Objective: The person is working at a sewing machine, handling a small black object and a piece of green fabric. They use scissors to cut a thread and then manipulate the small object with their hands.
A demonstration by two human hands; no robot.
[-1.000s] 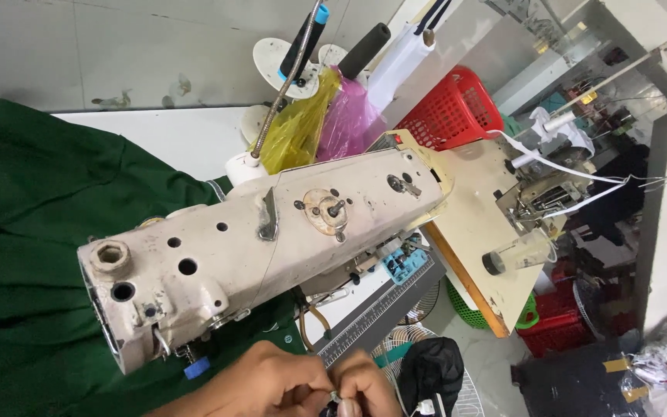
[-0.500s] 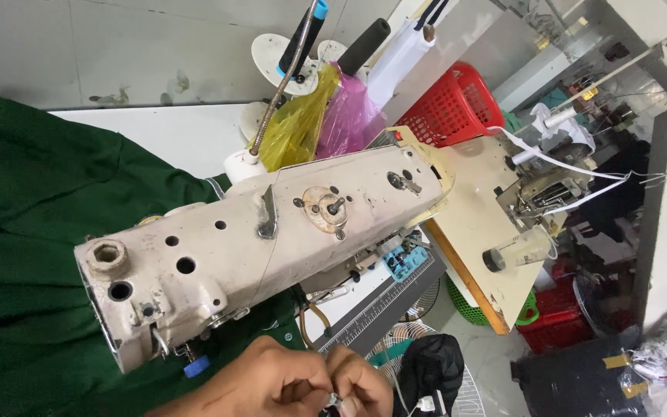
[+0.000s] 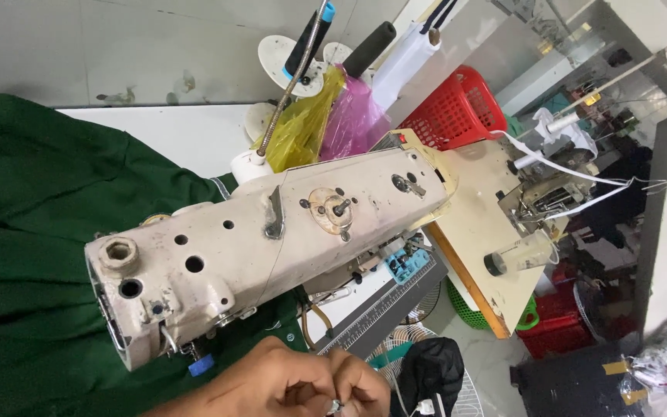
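A worn beige sewing machine head (image 3: 272, 239) lies across the middle of the view, over dark green fabric (image 3: 32, 255) that fills the left side. At the bottom edge my left hand (image 3: 272, 384) and my right hand (image 3: 358, 386) meet just below the machine's needle end. The fingertips of both pinch a small shiny piece (image 3: 334, 404); I cannot make out what it is. A blue clip (image 3: 201, 364) hangs under the machine next to my left hand.
Yellow and pink plastic bags (image 3: 326, 123) and thread spools on a stand (image 3: 303, 50) sit behind the machine. A red basket (image 3: 457, 108) and a second machine (image 3: 542, 201) on a tan table (image 3: 472, 255) are to the right. A black bag (image 3: 434, 374) lies low.
My fingers have shifted slightly around the small piece, and both hands stay pressed together at the bottom edge. The machine and fabric have not moved.
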